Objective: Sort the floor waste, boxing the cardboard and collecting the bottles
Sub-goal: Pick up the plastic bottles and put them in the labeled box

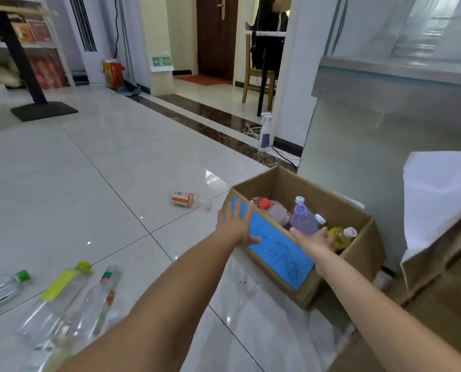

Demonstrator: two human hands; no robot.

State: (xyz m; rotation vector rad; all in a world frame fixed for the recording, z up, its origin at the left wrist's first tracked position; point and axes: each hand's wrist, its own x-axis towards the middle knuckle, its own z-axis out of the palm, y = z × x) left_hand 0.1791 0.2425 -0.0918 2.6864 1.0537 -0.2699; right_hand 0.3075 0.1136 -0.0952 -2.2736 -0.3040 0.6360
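Note:
An open cardboard box (363,253) with a blue label (277,248) on its near side stands on the tiled floor. Inside it lie several bottles, among them a purple bottle (303,220), a red-capped bottle (276,210) and a yellow bottle (340,236). My left hand (236,225) hovers with straight fingers at the box's left corner, over the label. My right hand (315,240) reaches over the near rim with spread fingers just below the purple bottle, holding nothing. A clear bottle with an orange label (187,199) lies on the floor left of the box.
Several clear bottles lie at the lower left: a green-capped bottle (4,287), a yellow-labelled bottle (60,288) and a red-labelled bottle (103,299). A white spray bottle (265,134) stands by the wall. More cardboard (438,277) under white sheeting sits to the right. A black table base (44,110) stands far left.

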